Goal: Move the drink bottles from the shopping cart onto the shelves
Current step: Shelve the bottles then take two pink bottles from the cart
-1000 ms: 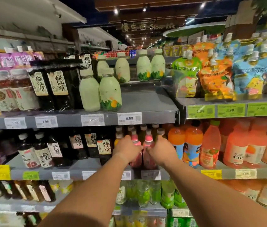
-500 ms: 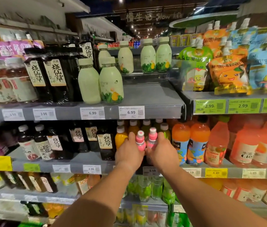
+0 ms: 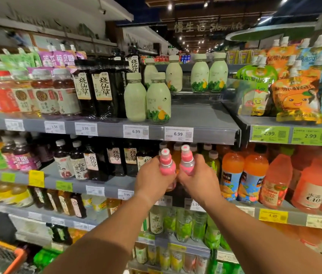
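Left hand [image 3: 153, 179] and right hand [image 3: 197, 177] each grip a pink bottle [image 3: 167, 165] – caps risk clipping the shelf [image 3: 205, 120] edge above, toppling neighbours.

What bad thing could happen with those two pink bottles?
Each hand, left hand and right hand, grips one pink bottle close together in front of a crowded shelf row. They might bump the yellow-green bottles behind, or the orange bottles beside them, and tip them.
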Demonstrator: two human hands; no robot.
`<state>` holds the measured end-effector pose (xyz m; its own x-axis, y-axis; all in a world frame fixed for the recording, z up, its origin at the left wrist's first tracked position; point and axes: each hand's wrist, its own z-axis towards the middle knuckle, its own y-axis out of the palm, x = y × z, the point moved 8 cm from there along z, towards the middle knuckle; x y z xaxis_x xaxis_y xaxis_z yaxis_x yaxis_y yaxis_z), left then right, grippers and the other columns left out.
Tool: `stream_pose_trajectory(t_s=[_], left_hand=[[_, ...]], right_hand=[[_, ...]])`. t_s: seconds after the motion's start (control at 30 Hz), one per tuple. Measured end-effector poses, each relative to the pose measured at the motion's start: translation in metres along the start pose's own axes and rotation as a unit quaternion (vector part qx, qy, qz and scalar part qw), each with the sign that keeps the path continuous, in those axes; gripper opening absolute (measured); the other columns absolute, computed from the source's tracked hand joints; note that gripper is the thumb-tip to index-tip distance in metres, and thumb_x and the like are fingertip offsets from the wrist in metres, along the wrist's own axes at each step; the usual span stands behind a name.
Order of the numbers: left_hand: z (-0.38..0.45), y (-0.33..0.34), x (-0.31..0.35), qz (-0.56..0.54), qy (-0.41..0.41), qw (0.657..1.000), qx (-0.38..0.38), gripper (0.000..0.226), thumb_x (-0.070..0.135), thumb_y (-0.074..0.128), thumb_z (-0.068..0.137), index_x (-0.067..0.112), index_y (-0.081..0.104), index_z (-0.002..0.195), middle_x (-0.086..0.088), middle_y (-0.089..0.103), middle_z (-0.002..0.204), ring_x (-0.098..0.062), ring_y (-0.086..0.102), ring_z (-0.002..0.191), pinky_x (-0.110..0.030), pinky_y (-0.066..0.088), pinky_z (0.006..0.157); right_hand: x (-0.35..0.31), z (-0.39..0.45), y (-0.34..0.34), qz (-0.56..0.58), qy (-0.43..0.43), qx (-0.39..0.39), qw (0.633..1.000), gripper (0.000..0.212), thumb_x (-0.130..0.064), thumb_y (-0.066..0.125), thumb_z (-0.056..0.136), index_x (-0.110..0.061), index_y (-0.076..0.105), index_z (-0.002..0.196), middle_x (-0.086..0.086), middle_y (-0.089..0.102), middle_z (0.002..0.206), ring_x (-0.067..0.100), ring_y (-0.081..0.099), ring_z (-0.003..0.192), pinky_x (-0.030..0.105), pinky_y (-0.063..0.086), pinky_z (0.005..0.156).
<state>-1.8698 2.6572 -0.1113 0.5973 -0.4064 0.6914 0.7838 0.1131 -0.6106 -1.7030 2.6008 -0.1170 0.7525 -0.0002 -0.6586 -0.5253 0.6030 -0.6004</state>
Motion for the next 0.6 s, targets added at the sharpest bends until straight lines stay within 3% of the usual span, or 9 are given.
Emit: stream_pose_trajectory(t_s=[0.07, 0.17, 0.3, 0.37, 0.43, 0.5, 0.6], left_hand=[[-0.008, -0.027, -0.010, 0.003, -0.006, 1.000, 0.024, 0.019, 0.042, 0.068, 0.077, 0.026, 0.059, 0.079, 0.005, 0.064, 0.082, -0.017, 0.061, 0.075, -0.032, 0.051, 0.068], [-0.024, -0.071, -0.037, -0.016, -0.025, 0.999, 0.042, 0.021, 0.045, 0.067, 0.076, 0.026, 0.061, 0.080, 0.006, 0.065, 0.078, -0.014, 0.063, 0.073, -0.035, 0.054, 0.068], [-0.052, -0.151, -0.094, -0.024, -0.056, 0.996, 0.072, 0.017, 0.041, 0.066, 0.071, 0.028, 0.064, 0.080, 0.008, 0.068, 0.071, -0.004, 0.065, 0.068, -0.039, 0.056, 0.066], [-0.071, -0.199, -0.131, -0.025, -0.091, 0.992, 0.085, 0.021, 0.043, 0.065, 0.067, 0.028, 0.066, 0.082, 0.007, 0.071, 0.072, -0.011, 0.069, 0.070, -0.040, 0.057, 0.067], [-0.094, -0.251, -0.169, -0.009, -0.122, 0.985, 0.121, 0.020, 0.045, 0.064, 0.066, 0.033, 0.065, 0.081, 0.010, 0.070, 0.070, -0.010, 0.068, 0.070, -0.031, 0.056, 0.063], [-0.123, -0.306, -0.203, 0.040, -0.140, 0.975, 0.165, 0.013, 0.046, 0.065, 0.063, 0.039, 0.061, 0.074, 0.019, 0.062, 0.062, 0.005, 0.059, 0.061, -0.010, 0.042, 0.052], [-0.169, -0.377, -0.248, 0.100, -0.188, 0.956, 0.200, 0.021, 0.045, 0.070, 0.062, 0.033, 0.064, 0.079, 0.014, 0.064, 0.067, 0.003, 0.059, 0.063, -0.016, 0.045, 0.056]], right_hand=[[-0.026, -0.004, 0.009, 0.004, -0.028, -0.013, 1.000, 0.033, -0.051, 0.061, 0.074, -0.033, 0.042, 0.094, -0.011, 0.057, 0.073, 0.012, 0.051, 0.060, 0.026, 0.034, 0.049], [-0.070, -0.017, 0.037, 0.028, -0.065, -0.039, 0.997, 0.037, -0.055, 0.058, 0.076, -0.036, 0.047, 0.105, -0.012, 0.059, 0.083, 0.015, 0.054, 0.069, 0.029, 0.039, 0.057], [-0.143, -0.047, 0.093, 0.046, -0.105, -0.088, 0.989, 0.029, -0.050, 0.055, 0.071, -0.035, 0.040, 0.090, -0.012, 0.052, 0.074, 0.017, 0.056, 0.069, 0.025, 0.030, 0.049], [-0.186, -0.069, 0.126, 0.064, -0.125, -0.112, 0.984, 0.029, -0.050, 0.056, 0.073, -0.037, 0.037, 0.089, -0.009, 0.056, 0.080, 0.018, 0.057, 0.072, 0.027, 0.031, 0.054], [-0.230, -0.094, 0.163, 0.084, -0.138, -0.142, 0.977, 0.028, -0.047, 0.060, 0.075, -0.037, 0.040, 0.093, -0.001, 0.065, 0.093, 0.022, 0.059, 0.077, 0.028, 0.033, 0.058], [-0.273, -0.123, 0.201, 0.104, -0.144, -0.178, 0.968, 0.034, -0.046, 0.065, 0.076, -0.032, 0.047, 0.102, 0.002, 0.067, 0.101, 0.025, 0.061, 0.086, 0.029, 0.037, 0.063], [-0.332, -0.171, 0.256, 0.117, -0.158, -0.229, 0.953, 0.045, -0.051, 0.067, 0.078, -0.026, 0.051, 0.111, 0.005, 0.067, 0.108, 0.031, 0.062, 0.099, 0.036, 0.046, 0.075]])
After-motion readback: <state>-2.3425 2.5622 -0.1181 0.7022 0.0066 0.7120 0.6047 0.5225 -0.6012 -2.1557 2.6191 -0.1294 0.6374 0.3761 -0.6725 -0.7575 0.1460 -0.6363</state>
